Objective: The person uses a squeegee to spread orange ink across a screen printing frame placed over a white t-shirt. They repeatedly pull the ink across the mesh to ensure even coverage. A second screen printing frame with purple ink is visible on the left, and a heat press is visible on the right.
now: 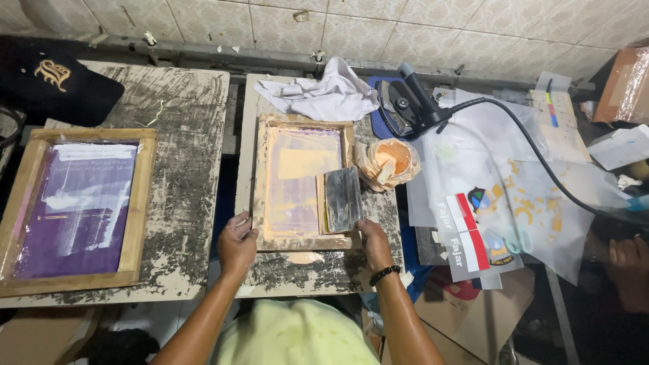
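Left hand [236,245] grips near-left corner of small wooden screen frame [303,181], fingers curled over its edge. Right hand [374,242] clamps near-right corner, thumb on top (black bead bracelet [384,274] at wrist). Frame lies flat on paint-smeared board [318,267], centre of view. Squeegee [343,199] rests inside frame, against right side. Plastic-wrapped cup of orange ink [387,162] just beside frame. White rag [323,93] behind. Larger purple screen [76,208] well apart, left. Black iron [404,107] at right rear.

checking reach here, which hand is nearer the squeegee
Right. The right hand grips the frame corner just below the squeegee; the left hand holds the opposite corner, farther off.
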